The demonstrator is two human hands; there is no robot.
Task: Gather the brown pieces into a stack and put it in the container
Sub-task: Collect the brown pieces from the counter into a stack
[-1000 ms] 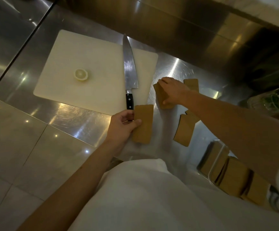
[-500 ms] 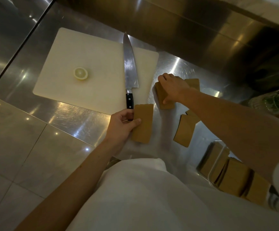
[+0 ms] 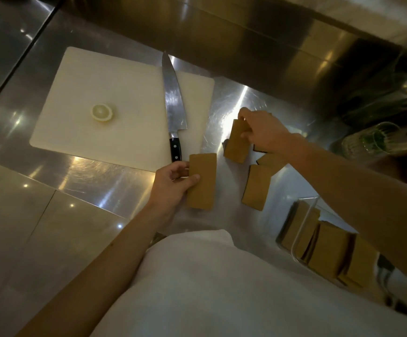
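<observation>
My left hand [image 3: 173,182] grips a flat brown rectangular piece [image 3: 202,181] by its left edge, just off the cutting board's near right corner. My right hand [image 3: 262,132] pinches the top of a second brown piece [image 3: 237,144], lifted and tilted off the steel counter. A third brown piece [image 3: 256,188] lies flat to the right, with another brown piece [image 3: 270,162] partly under my right wrist. The clear container [image 3: 302,229] at lower right holds several brown pieces standing on edge.
A white cutting board [image 3: 115,98] carries a chef's knife [image 3: 173,105] along its right side and a lemon half [image 3: 102,112]. A clear glass [image 3: 367,142] lies at far right. The steel backsplash [image 3: 246,32] rises behind. My white apron fills the bottom.
My right hand has picked up the brown piece it was pressing on and tilted it up off the counter. My left hand still holds its piece in the same spot.
</observation>
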